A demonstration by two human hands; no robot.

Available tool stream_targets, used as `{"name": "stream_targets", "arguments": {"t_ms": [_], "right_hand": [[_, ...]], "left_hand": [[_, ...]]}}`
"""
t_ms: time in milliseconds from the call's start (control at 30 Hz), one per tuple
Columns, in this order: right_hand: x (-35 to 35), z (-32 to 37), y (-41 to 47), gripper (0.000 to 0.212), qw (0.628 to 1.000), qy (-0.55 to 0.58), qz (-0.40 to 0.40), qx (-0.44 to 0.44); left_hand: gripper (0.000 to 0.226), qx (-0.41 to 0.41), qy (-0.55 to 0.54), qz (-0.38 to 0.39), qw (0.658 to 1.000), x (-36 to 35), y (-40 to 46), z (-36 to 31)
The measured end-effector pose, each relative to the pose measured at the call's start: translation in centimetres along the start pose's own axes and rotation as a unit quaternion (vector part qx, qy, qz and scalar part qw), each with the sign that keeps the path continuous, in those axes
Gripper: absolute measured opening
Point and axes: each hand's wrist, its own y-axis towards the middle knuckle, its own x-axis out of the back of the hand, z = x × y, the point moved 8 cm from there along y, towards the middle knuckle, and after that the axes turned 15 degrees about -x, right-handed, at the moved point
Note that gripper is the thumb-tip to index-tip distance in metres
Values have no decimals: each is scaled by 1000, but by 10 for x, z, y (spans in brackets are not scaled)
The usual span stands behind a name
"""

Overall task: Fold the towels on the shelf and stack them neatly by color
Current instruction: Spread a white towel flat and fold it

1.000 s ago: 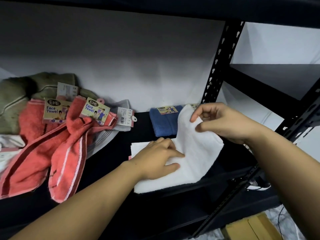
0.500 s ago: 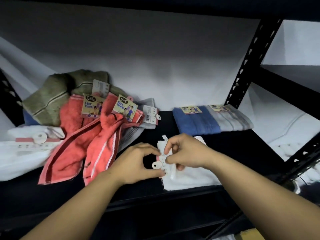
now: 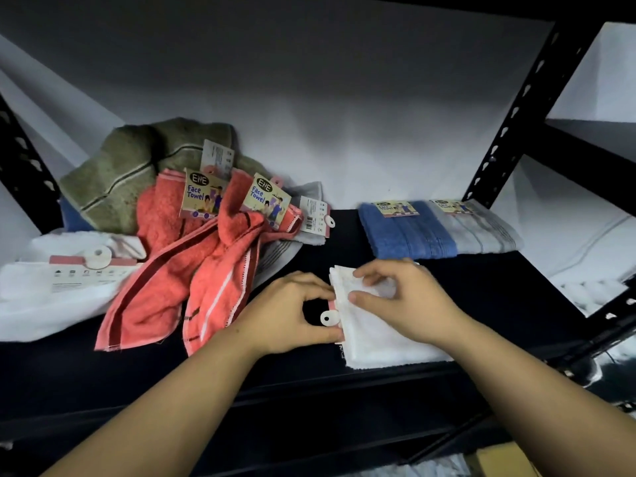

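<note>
black shelf point(image 3: 344, 235), towels on it
left: white point(image 3: 51, 297), coral point(image 3: 172, 287), olive point(image 3: 120, 173) heap. back right: folded blue point(image 3: 406, 232), grey point(image 3: 481, 232). front: folded white point(image 3: 378, 335).

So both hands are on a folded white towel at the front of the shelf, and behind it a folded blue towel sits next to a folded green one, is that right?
Not quite. In the head view, the folded towel beside the blue towel is light grey, not green. The rest holds: the left hand and right hand are on the white towel at the shelf front.
</note>
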Motion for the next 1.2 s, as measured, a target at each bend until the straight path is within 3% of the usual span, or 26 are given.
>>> {"name": "stream_targets", "arguments": {"t_ms": [67,133,200,400,500,600,767,867,933,967,1033,1200], "right_hand": [[10,-15,-2,52,993,-102,-50,0],[6,-38,-4,72,982,-183,-11,-43],[-4,-58,-8,83,978,-184,46,-82],[-6,-25,-6,75,982,-184,18,-30],[-32,3,-12,77,981,-184,60,4],[-59,4,-14,80,963,-258,83,9],[-42,1,-26,80,980,-197,37,20],[-46,-9,-53,103,966,-253,59,23],[-53,-20,-72,118,951,-297,75,34],[-53,-24,-78,118,952,-294,68,48],[-47,-27,-87,96,969,-228,45,80],[-1,-25,-101,42,996,56,9,66]], "left_hand": [[62,-1,-1,-2,1000,0,1,1],[62,1,-4,-4,1000,0,1,1],[58,2,-8,-5,1000,0,1,1],[52,-1,-11,-9,1000,0,1,3],[28,-1,-38,-48,998,4,-1,5],[15,7,-36,-81,996,10,-3,8],[24,10,-28,-67,997,7,-2,10],[46,2,-14,-47,999,4,-2,7],[63,-18,8,8,1000,-3,-2,0],[69,-33,20,42,998,-8,-2,-4],[73,-58,20,100,993,-14,-2,-9],[64,-79,-51,156,983,-20,8,-30]]}}
